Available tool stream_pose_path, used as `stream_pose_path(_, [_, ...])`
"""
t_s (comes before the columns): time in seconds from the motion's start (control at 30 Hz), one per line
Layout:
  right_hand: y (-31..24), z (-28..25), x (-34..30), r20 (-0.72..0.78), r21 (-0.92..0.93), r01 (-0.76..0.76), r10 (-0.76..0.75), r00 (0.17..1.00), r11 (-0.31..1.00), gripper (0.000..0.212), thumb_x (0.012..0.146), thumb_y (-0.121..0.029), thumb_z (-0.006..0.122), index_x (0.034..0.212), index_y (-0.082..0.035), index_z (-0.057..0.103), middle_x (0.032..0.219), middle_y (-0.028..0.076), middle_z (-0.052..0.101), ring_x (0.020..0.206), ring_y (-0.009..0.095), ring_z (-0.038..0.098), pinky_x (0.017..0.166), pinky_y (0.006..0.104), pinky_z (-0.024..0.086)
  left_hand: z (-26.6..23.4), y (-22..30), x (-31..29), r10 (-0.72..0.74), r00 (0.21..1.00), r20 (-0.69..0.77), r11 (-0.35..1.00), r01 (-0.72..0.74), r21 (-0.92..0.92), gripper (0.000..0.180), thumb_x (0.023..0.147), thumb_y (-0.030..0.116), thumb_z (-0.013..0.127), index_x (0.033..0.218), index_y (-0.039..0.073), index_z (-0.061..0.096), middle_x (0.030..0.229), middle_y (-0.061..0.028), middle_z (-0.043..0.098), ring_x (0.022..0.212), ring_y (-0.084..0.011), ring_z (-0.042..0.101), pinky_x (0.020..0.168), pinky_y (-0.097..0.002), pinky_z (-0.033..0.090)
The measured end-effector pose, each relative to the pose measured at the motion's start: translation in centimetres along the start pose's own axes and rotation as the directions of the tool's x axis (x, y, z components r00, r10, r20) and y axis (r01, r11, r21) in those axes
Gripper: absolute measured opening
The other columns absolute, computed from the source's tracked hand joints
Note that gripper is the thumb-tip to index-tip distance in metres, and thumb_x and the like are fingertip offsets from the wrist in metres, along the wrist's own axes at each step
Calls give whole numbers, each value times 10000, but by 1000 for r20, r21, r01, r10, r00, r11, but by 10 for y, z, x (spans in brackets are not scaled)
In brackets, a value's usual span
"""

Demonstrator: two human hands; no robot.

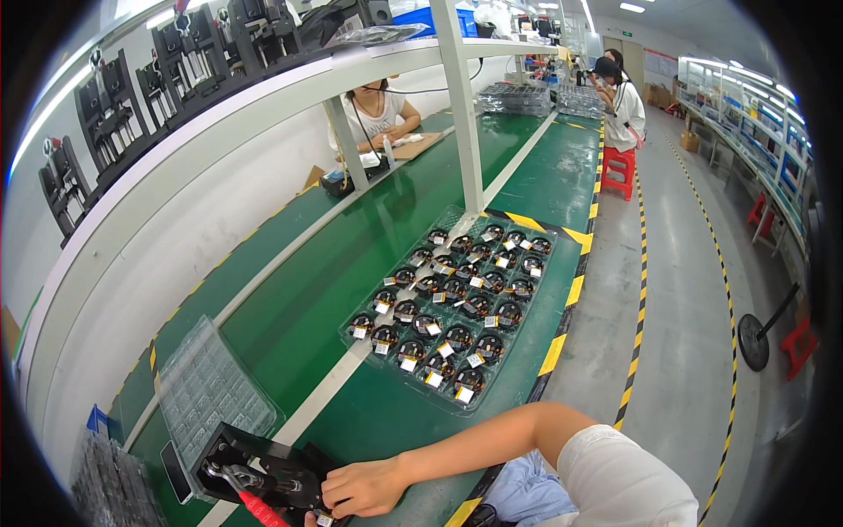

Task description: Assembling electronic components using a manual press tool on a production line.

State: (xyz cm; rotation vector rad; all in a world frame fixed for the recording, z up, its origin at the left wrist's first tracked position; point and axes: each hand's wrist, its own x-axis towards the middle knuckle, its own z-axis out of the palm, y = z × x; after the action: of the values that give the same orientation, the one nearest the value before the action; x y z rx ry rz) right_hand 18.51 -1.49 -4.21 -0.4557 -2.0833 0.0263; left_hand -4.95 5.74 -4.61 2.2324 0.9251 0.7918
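Observation:
At the lower edge, a black clamping fixture (pixel 263 470) with a metal toggle and a red handle (pixel 262 508) stands on the green bench. My right hand (pixel 364 487) reaches in from the right and rests against the fixture's near side. Its fingers are bent and closed around something low by the fixture; a small white-labelled part (pixel 324 519) shows just under them, mostly hidden. Of my left hand (pixel 310 520) only what looks like a fingertip shows beside that part, at the picture's edge. Its other fingers are out of sight.
A clear tray (pixel 465 400) of round black parts with wires and white labels lies ahead. Left are a clear moulded tray (pixel 206 378), a phone-like slab (pixel 176 472) and stacked trays (pixel 110 483). A white shelf post (pixel 464 114) rises beyond; people sit farther along.

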Motion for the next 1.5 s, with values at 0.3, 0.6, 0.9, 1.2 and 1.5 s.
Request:
stream_pose_path(0.3, [-1, 0, 0, 4, 2, -32, 32, 999, 999, 210, 692, -36, 631, 895, -31, 575, 929, 108, 519, 872, 282, 505, 730, 384, 410, 2, 9, 1, -50, 998, -39, 993, 45, -110, 390, 879, 60, 580, 1239, -57, 488, 1170, -181, 574, 1055, -281, 561, 956, -363, 413])
stream_pose_path(0.6, [-2, -2, 3, -6, -24, -14, 14, 1000, 1000, 237, 711, -42, 623, 945, -19, 589, 952, 108, 530, 895, 281, 512, 751, 383, 411, 2, 19, 3, -22, 998, -64, 995, 16, -99, 494, 874, 77, 601, 1309, -55, 409, 1218, -181, 536, 1087, -275, 534, 977, -366, 397])
stream_pose_path(0.9, [-1, -2, 3, -9, -7, -29, 28, 1000, 1000, 241, 727, -40, 619, 965, -13, 593, 943, 105, 532, 889, 276, 517, 758, 381, 412, 1, 26, 2, -46, 995, -84, 998, 41, -55, 480, 877, 110, 611, 1292, -58, 437, 1205, -198, 544, 1075, -294, 540, 965, -377, 400])
stream_pose_path(1.2, [-1, -3, 3, 15, -15, -42, 42, 999, 999, 262, 731, -44, 621, 990, -13, 602, 937, 101, 529, 886, 270, 520, 757, 376, 413, -2, 26, 4, -74, 996, -57, 997, 72, -32, 620, 848, 79, 625, 1380, -51, 333, 1275, -217, 503, 1135, -303, 522, 999, -372, 378])
stream_pose_path(1.5, [-2, -4, 2, 37, -20, -47, 48, 998, 999, 203, 715, -40, 628, 915, -27, 598, 947, 99, 532, 905, 273, 521, 763, 378, 415, -9, 41, 6, -69, 998, -12, 995, 69, 76, 731, 825, 149, 665, 1407, -60, 274, 1345, -254, 428, 1232, -345, 443, 1056, -394, 317])
